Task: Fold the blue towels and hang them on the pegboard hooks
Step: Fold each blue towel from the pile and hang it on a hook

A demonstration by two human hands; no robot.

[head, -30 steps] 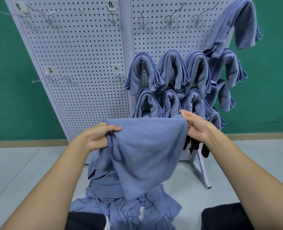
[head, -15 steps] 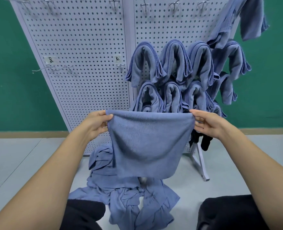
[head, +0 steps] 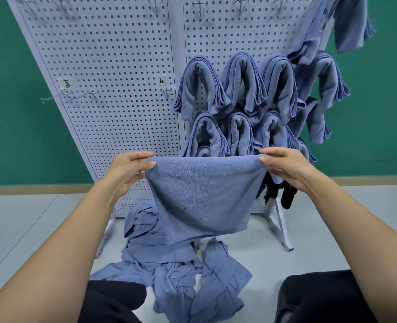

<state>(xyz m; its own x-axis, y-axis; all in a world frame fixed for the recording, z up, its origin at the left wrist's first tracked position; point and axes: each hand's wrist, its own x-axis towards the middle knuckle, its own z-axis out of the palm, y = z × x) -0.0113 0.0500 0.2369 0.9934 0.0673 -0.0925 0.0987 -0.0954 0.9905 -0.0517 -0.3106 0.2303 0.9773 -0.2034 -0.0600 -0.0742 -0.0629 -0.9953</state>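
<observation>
Pulled out flat and level since a second ago, when bunched up at the left grip; raised slightly too, with both hands spread further apart. Holds the blue towel point(head: 202, 194) up by its top fold, stretched between left hand point(head: 127, 169) and right hand point(head: 288, 169). Pinches the left end with left fingers point(head: 141, 155) and thumb clamped on the cloth. Pinches the right end likewise, right fingers point(head: 272, 151) clamped over the edge. Hangs doubled from that top fold, lower edge slanting up toward the right, in front of the pile point(head: 181, 264) of loose blue towels heaped on the floor point(head: 29, 217); touching the heap or not, cannot tell. Held up before the white pegboard point(head: 113, 66), just below the lower row of hung towels point(head: 244, 82). On the right panel, folded towels draped over pegs in two rows, with more down the right edge and one long towel point(head: 309, 31) thrown over the top corner. On the left panel, bare hooks point(head: 81, 95) under small paper labels point(head: 66, 83). Beneath the right hand, something black point(head: 286, 199) dangling from the rack, too hidden to identify. At the bottom corners, two dark-trousered knees point(head: 113, 299) either side of the heap. Behind it all, green wall point(head: 11, 113).
</observation>
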